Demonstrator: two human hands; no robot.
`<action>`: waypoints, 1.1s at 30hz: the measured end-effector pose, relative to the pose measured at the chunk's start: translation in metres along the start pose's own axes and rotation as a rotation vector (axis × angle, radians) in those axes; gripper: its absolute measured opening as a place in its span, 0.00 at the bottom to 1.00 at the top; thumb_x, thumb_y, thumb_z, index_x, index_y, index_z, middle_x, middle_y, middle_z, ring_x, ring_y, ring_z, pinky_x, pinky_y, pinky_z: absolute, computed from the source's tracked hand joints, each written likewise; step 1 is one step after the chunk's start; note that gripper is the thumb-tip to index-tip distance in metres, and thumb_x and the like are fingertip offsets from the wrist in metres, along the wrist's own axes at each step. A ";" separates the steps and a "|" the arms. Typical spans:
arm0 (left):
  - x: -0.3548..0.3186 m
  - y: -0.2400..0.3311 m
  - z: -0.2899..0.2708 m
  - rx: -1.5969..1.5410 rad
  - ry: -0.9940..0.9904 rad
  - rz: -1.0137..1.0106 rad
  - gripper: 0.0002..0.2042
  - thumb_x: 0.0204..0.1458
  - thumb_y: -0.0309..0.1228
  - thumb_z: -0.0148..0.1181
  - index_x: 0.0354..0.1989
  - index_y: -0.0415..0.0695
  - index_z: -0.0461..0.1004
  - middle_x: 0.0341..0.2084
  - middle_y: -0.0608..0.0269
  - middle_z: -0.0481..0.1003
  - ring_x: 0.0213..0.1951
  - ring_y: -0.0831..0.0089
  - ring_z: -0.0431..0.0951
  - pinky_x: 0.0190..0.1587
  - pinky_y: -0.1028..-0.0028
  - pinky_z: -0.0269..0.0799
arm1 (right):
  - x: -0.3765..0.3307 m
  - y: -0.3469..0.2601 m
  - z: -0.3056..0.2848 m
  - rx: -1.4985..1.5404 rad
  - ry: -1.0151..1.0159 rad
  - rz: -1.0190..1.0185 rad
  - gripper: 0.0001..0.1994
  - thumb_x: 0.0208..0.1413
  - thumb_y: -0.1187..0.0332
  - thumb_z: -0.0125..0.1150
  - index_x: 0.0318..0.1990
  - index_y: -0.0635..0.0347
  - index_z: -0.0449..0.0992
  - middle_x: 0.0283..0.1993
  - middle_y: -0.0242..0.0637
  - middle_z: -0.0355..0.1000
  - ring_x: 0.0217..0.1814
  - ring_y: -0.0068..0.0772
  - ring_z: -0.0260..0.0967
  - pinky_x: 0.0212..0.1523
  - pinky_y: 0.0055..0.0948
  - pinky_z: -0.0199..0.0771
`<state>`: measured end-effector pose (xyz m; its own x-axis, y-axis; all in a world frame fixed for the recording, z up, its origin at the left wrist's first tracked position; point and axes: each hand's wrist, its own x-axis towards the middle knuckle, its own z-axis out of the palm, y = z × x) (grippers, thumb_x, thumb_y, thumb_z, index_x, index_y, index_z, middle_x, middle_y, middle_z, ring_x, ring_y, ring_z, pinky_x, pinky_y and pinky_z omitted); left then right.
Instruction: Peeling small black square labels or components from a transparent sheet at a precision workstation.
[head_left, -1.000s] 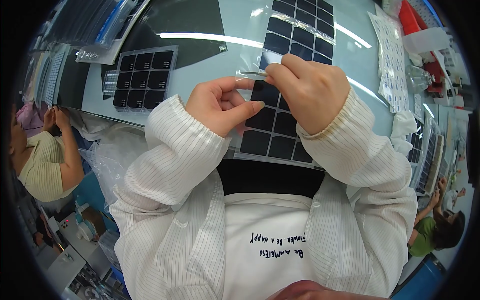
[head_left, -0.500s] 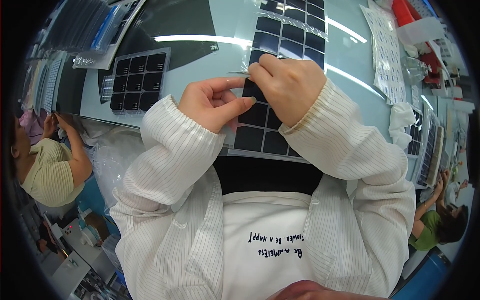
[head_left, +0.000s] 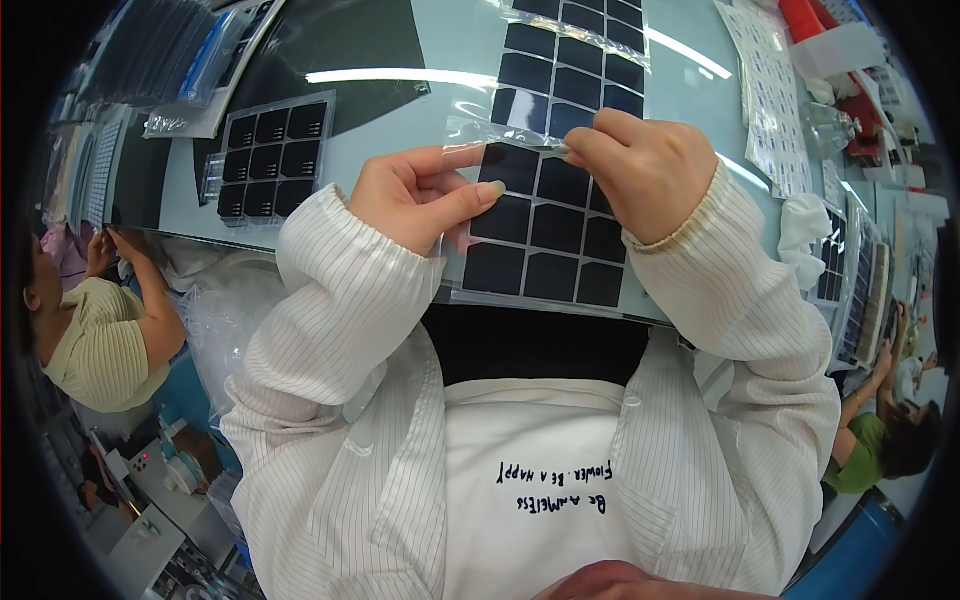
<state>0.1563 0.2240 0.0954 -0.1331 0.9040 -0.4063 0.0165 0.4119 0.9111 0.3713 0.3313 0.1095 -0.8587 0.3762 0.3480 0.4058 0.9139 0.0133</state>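
1. Black-panelled sheet (head_left: 557,227): lies on the pale bench (head_left: 695,115) directly before the torso, near end by the bench edge, length running away from the body. Judgement: best kept flat and square; lifting a corner could flex the panels.
2. Smaller panelled sheet (head_left: 272,158): lies to the left, apart from the first. Left cuff is near it, so a wide swing of that arm could nudge it.
3. Left hand (head_left: 415,198): thumb at the first sheet's left edge, index finger by the clear film. Firm grip or mere steadying: cannot tell. Light, even pressure should suffice.
4. Right hand (head_left: 648,178): grip appears pinched on the clear strip's right end, above the panels. Any tool between the fingertips is too small to tell.
5. Clear strip (head_left: 505,133): crosses the panels and reaches past the left edge. Judgement: slow, low, even tension suits it; a jerk could crease the film or scuff a panel.
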 end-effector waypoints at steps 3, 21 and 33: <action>0.001 0.000 0.000 0.037 0.003 -0.007 0.23 0.52 0.26 0.70 0.57 0.34 0.74 0.26 0.56 0.82 0.23 0.76 0.79 0.29 0.78 0.78 | -0.004 0.003 -0.004 -0.020 -0.009 0.002 0.06 0.51 0.69 0.69 0.33 0.58 0.79 0.25 0.33 0.70 0.22 0.35 0.73 0.23 0.30 0.72; -0.001 0.000 -0.002 -0.002 -0.003 0.006 0.24 0.52 0.24 0.70 0.56 0.29 0.72 0.29 0.54 0.81 0.23 0.77 0.78 0.26 0.79 0.78 | -0.029 0.027 -0.029 -0.082 -0.075 -0.054 0.05 0.51 0.71 0.69 0.33 0.59 0.79 0.23 0.35 0.69 0.21 0.36 0.72 0.21 0.30 0.70; -0.003 -0.001 -0.010 -0.054 -0.079 -0.007 0.21 0.52 0.25 0.70 0.54 0.33 0.75 0.29 0.55 0.82 0.24 0.77 0.78 0.26 0.77 0.78 | -0.073 0.056 -0.071 -0.176 -0.163 -0.022 0.06 0.50 0.70 0.70 0.33 0.59 0.78 0.23 0.35 0.67 0.20 0.34 0.71 0.21 0.30 0.69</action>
<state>0.1471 0.2200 0.0961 -0.0545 0.9080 -0.4153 -0.0380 0.4138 0.9096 0.4791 0.3440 0.1509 -0.9012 0.3896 0.1897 0.4227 0.8867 0.1873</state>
